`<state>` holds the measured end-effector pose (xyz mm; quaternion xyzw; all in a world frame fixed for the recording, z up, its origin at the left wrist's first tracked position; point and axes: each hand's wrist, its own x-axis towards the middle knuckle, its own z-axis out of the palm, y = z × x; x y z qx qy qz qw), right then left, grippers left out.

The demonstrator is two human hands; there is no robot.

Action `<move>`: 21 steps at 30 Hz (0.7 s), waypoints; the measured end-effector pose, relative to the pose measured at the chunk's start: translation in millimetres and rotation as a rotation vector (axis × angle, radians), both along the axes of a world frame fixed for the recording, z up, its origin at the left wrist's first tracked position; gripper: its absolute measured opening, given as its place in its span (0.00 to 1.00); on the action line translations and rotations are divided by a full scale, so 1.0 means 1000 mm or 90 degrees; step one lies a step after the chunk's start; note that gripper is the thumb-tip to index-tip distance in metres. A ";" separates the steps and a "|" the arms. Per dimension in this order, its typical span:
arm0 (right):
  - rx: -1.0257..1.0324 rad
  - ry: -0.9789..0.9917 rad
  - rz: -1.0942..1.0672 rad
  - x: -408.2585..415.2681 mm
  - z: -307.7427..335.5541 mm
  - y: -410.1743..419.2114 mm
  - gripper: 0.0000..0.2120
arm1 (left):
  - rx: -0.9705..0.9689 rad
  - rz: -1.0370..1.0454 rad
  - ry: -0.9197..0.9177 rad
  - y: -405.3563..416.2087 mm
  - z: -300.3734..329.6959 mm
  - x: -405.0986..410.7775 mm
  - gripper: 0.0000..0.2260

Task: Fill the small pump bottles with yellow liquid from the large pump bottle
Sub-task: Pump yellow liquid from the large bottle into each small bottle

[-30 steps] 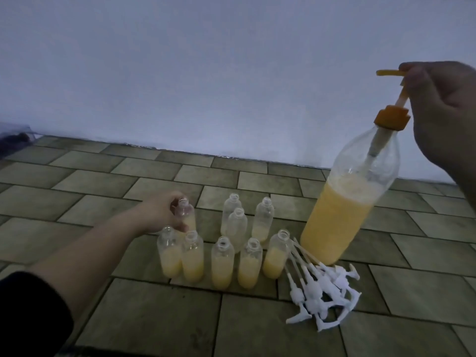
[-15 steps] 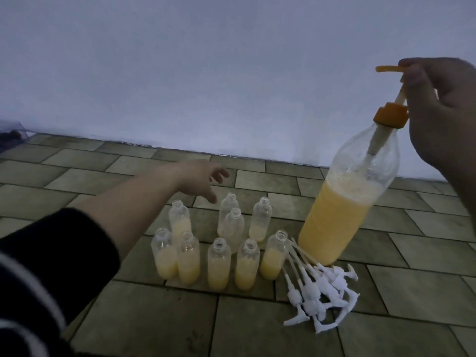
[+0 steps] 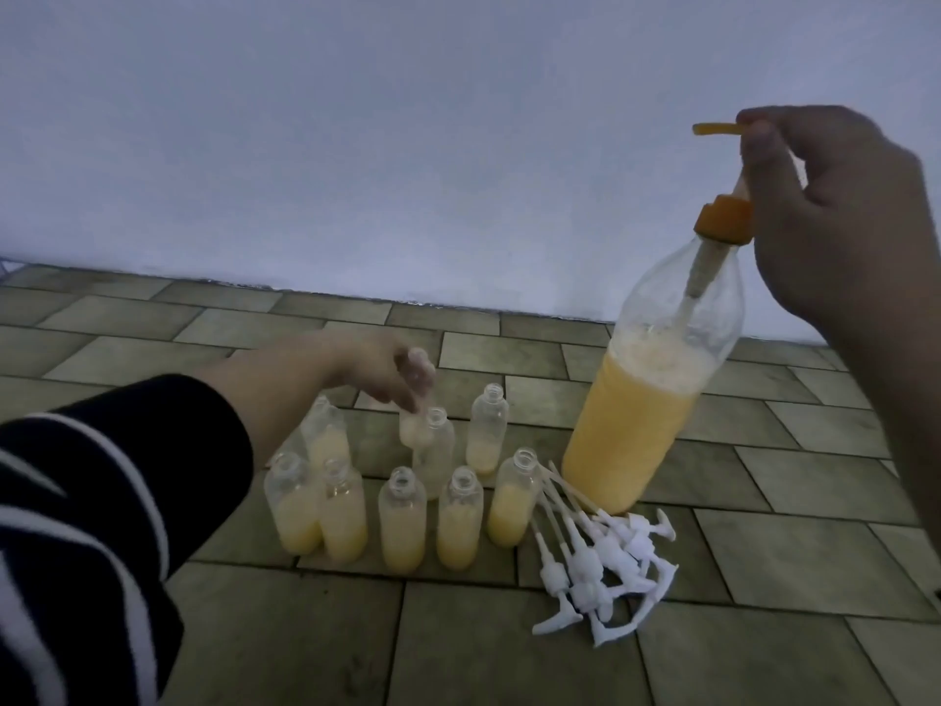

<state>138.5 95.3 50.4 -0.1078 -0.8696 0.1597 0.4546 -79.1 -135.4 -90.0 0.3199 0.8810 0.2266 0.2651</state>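
Nearest to the viewer, a dark sleeve with white stripes [image 3: 86, 532] fills the lower left corner, and a pile of white plastic pump heads with long dip tubes [image 3: 598, 563] lies tangled on the grey-green tiled floor [image 3: 285, 629], just in front of the big bottle's base.

Behind that stands a front row of five small clear plastic bottles [image 3: 402, 522], uncapped and open-necked, each part-filled with pale yellow liquid and set close side by side. Further back are more of the same kind — one at the left with yellow liquid in it [image 3: 326, 435], one nearly empty in the middle [image 3: 435, 450], and one at the right with a little yellow at the bottom [image 3: 488, 430].

The left hand [image 3: 387, 369] reaches over this back group, its fingers curled round a small clear bottle [image 3: 415, 394] held slightly off the floor, just beside the nearly empty one.

To the right, the large clear plastic pump bottle [image 3: 646, 400] leans with its base on the tiles, a little over half full of yellow liquid. The right hand [image 3: 835, 231] grasps its orange pump head [image 3: 720, 188] — fingers closed about the stem under the spout. A plain pale wall [image 3: 407, 135] stands behind everything.
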 end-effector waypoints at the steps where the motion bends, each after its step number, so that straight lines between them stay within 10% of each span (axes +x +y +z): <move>1: 0.031 -0.011 -0.010 0.001 0.000 -0.001 0.18 | 0.062 0.019 -0.023 -0.005 0.011 -0.002 0.12; 9: 0.069 0.029 -0.007 -0.004 -0.009 0.001 0.18 | 0.738 0.155 -0.101 0.012 0.098 0.034 0.10; 21: 0.085 0.040 -0.008 -0.008 -0.014 0.002 0.18 | 0.358 -0.065 0.270 0.083 0.132 0.101 0.17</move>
